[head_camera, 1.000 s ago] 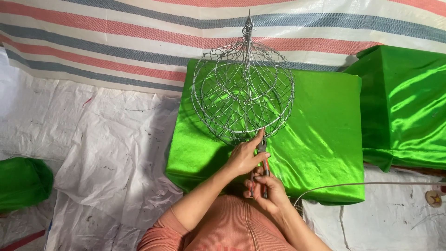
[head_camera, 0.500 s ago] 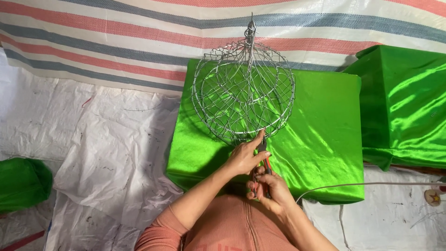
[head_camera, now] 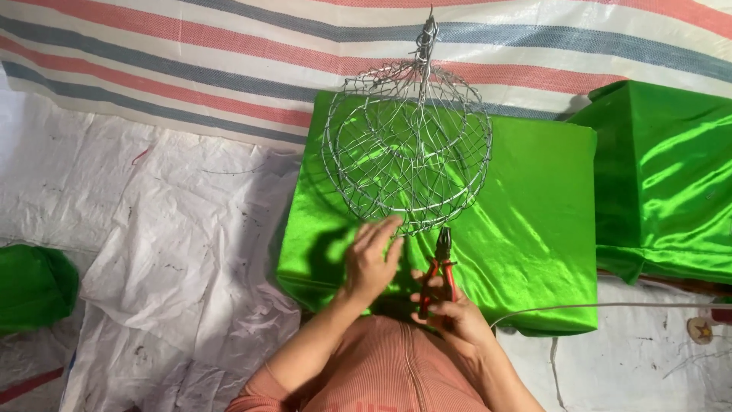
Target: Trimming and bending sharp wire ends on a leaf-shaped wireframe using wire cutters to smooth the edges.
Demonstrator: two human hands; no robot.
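A round wire frame (head_camera: 408,149), woven from thin silver wire into a ball-like cage with a twisted stem at its top, stands on a block covered in shiny green cloth (head_camera: 526,221). My left hand (head_camera: 371,259) rests just under the frame's bottom edge, fingers spread and touching the lowest wires. Beside it, my right hand (head_camera: 450,309) grips red-handled pliers (head_camera: 438,271), whose dark jaws point up at the frame's bottom rim.
A second green-covered block (head_camera: 663,175) sits to the right. A white plastic sheet (head_camera: 152,229) covers the floor, with a striped tarp (head_camera: 191,53) behind. A green bundle (head_camera: 30,286) lies at the far left. A pale cable (head_camera: 610,307) runs to the right.
My left hand has let go of its pinch at the pliers and spread open under the frame. The pliers' jaws have come away from the wire slightly. The frame sits as before.
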